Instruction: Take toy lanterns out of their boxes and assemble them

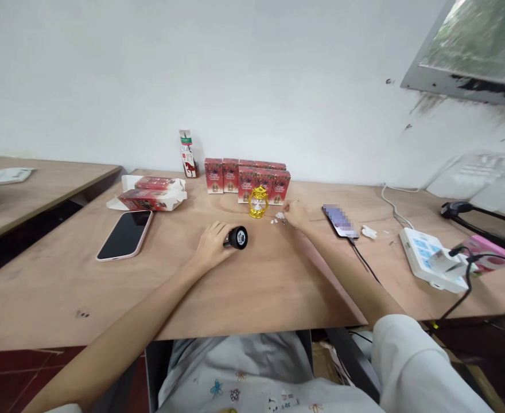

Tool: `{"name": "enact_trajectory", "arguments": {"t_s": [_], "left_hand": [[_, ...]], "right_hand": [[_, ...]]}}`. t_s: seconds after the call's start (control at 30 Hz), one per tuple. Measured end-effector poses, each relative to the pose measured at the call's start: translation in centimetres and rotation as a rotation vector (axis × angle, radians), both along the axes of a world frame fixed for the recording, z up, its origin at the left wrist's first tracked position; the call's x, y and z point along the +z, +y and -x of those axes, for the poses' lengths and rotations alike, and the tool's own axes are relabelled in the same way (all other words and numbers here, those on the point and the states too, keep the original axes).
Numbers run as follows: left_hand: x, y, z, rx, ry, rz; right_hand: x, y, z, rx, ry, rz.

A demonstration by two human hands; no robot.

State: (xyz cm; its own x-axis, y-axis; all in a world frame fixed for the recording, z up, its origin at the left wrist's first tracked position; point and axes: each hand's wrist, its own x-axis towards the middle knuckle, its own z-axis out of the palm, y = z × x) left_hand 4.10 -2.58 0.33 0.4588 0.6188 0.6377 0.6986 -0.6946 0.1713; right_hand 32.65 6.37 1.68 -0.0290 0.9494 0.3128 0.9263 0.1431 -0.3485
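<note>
My left hand (212, 244) rests on the wooden table (256, 287) with its fingers wrapped round a small black cylinder (237, 237) that lies on its side. My right hand (296, 214) reaches further out, its fingertips pinched at some tiny white pieces (277, 218) on the table. What those fingers hold is too small to name. A little gold toy lantern (258, 202) stands just beyond the two hands. Behind it several small red boxes (246, 176) stand in a row.
A phone in a pink case (125, 234) lies screen up at the left, near an opened white carton of red boxes (149, 193). A small bottle (187, 154) stands by the wall. At the right lie another phone (340, 220) on a cable and a white power strip (428, 258).
</note>
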Motion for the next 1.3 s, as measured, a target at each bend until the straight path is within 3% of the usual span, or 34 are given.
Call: {"name": "enact_trajectory", "arguments": {"t_s": [0.2, 0.4, 0.6, 0.73, 0.93, 1.1, 1.3], "left_hand": [[0.3, -0.2, -0.1, -0.008, 0.009, -0.019], [0.1, 0.0, 0.1, 0.006, 0.016, -0.003], [0.3, -0.1, 0.0, 0.019, 0.018, 0.01], [0.3, -0.2, -0.1, 0.004, 0.008, -0.001], [0.3, -0.1, 0.2, 0.009, 0.013, 0.012], [0.5, -0.2, 0.1, -0.006, 0.01, -0.023], [0.7, -0.5, -0.2, -0.019, 0.001, -0.03]], "right_hand": [[0.2, -0.1, 0.0, 0.243, -0.129, 0.032], [0.1, -0.7, -0.4, 0.256, -0.201, 0.007], [-0.4, -3.9, 0.8, 0.354, -0.329, -0.003], [-1.4, -5.2, 2.0, 0.316, -0.417, -0.066], [-1.7, -2.9, 2.4, 0.249, -0.347, -0.06], [-1.3, -2.2, 0.6, 0.171, -0.269, -0.101], [-2.2, -3.9, -2.9, 0.074, -0.201, -0.093]]}}
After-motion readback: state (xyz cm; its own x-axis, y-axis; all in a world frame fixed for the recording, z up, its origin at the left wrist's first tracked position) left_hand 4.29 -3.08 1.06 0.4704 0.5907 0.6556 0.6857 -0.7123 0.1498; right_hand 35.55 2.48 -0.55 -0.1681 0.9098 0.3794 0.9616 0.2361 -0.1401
